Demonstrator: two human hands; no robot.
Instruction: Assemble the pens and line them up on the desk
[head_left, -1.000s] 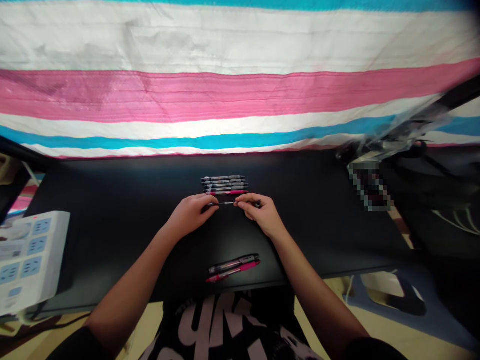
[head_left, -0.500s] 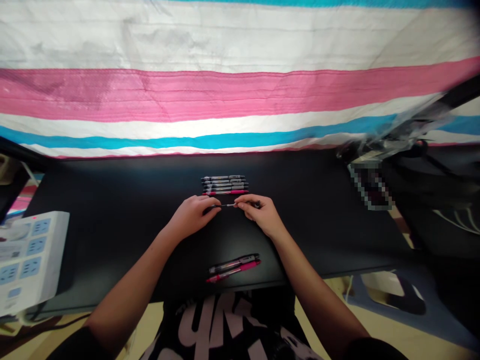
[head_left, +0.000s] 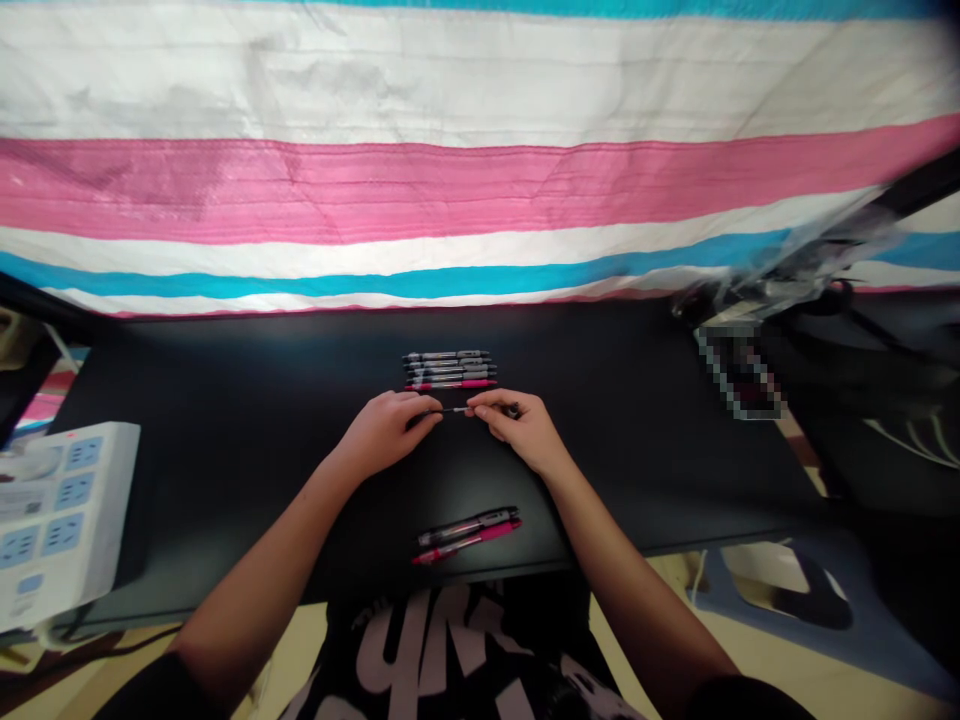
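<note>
Both hands pinch the two ends of one pen, held level over the black table. My left hand grips its dark end between thumb and fingers. My right hand closes on the other end, and a dark tip shows past the fingers. A thin pale section of the pen is visible between the hands. Just beyond them lies a stacked row of several pens, mostly black and grey, with a pink one nearest. Closer to my body rest a black pen and a pink pen, side by side and slightly slanted.
A white power strip with blue sockets stands at the table's left. Toward the right edge is a blurred-out object beside clear plastic wrapping. A striped sheet hangs behind the black table. A blue-grey stool is at lower right.
My right hand's fingertips have shifted very slightly to the left along the pen. Everything else looks the same.
</note>
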